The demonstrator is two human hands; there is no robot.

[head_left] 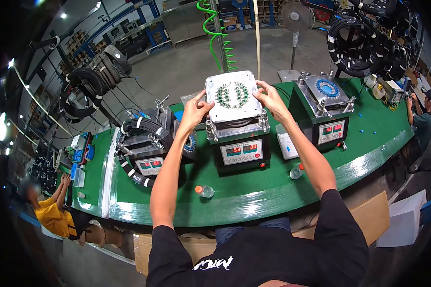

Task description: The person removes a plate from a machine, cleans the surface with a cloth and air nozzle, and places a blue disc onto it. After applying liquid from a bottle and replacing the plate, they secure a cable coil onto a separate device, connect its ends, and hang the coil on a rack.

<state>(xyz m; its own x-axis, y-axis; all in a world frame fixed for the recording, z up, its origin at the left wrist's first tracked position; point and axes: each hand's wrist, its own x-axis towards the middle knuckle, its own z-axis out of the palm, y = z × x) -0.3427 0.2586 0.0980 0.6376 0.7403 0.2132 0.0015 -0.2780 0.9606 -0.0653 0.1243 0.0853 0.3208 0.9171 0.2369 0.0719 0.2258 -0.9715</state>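
Both my hands hold a pale square plate (213, 86) by its opposite side edges, tilted toward me above the middle machine. My left hand (196, 112) grips the left edge and my right hand (271, 99) the right edge, fingers closed on it. A ring of small green-and-metal pieces (232, 95) sits in the plate's centre. Below is the black machine (244, 165), with metal corner posts (263, 120) and a lit display panel (242, 152) reading 53 and 30. Whether the plate touches the posts is hard to make out.
Similar machines flank it: one with a blue ring (327, 88), another under a black cable coil (151, 126). Two small bottles (206, 191) (296, 172) and a white tray (287, 144) lie on the green table (244, 203). Co-workers (57, 217) (424, 124) are at both sides.
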